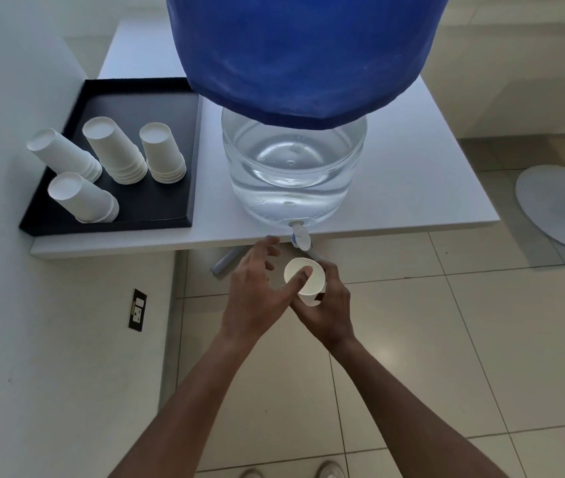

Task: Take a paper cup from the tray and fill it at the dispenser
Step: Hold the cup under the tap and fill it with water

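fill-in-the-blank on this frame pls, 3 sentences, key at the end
1. The black tray holds ____ stacks of upside-down paper cups.
2. The right hand holds a single paper cup just below the dispenser's ____.
3. The cover draped over the water bottle is ____ in colour.

Missing words: four; tap; blue

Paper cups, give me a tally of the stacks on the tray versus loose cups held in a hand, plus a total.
Stacks on the black tray: 4
Single paper cup, gripped by the right hand, left hand touching its rim: 1
Total: 5
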A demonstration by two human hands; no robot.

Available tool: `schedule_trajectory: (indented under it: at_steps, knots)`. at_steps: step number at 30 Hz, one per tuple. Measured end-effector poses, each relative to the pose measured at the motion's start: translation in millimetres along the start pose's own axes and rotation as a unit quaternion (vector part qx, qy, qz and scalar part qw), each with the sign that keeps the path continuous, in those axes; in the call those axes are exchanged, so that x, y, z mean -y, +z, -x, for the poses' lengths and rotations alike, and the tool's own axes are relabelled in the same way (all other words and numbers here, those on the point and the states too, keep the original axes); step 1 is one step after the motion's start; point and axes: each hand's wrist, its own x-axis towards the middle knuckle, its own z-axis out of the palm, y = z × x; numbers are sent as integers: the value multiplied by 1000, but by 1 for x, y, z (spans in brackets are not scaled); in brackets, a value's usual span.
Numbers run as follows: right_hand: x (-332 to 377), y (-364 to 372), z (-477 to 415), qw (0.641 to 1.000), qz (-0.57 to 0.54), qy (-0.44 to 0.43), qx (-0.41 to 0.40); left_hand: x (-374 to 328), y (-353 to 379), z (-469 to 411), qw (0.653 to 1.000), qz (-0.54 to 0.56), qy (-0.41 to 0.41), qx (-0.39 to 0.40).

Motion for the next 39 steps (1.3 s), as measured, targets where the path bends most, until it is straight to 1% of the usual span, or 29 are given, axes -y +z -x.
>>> schedule_trajectory:
  at_steps: [6,11,16,20,22,26,30,34,39]
  knots:
    - [-10,13,-22,1000,1,23,-3,2,6,-15,995,-53,81,-8]
    - [-9,20,-37,1000,-5,12,-2,4,11,-24,984,-107,136,-29]
    - [-10,22,-45,1000,-4,7,-8,7,12,-32,956,-193,214,-62]
    - [-10,22,-49,1000,0,8,-18,3,7,-43,935,-225,273,-37]
    - [-10,23,-49,1000,5,5,-27,2,4,-46,937,-215,277,-15]
    - [-12,23,-52,999,18,0,-32,-5,-2,-57,955,-152,254,10]
    - [-11,24,-52,999,15,-6,-36,-8,-7,-78,965,-115,233,32]
    - [-12,24,-52,999,12,-4,-42,-14,-13,-83,969,-92,227,39]
    - [-12,24,-52,999,9,4,-41,-19,-17,-80,974,-70,213,28]
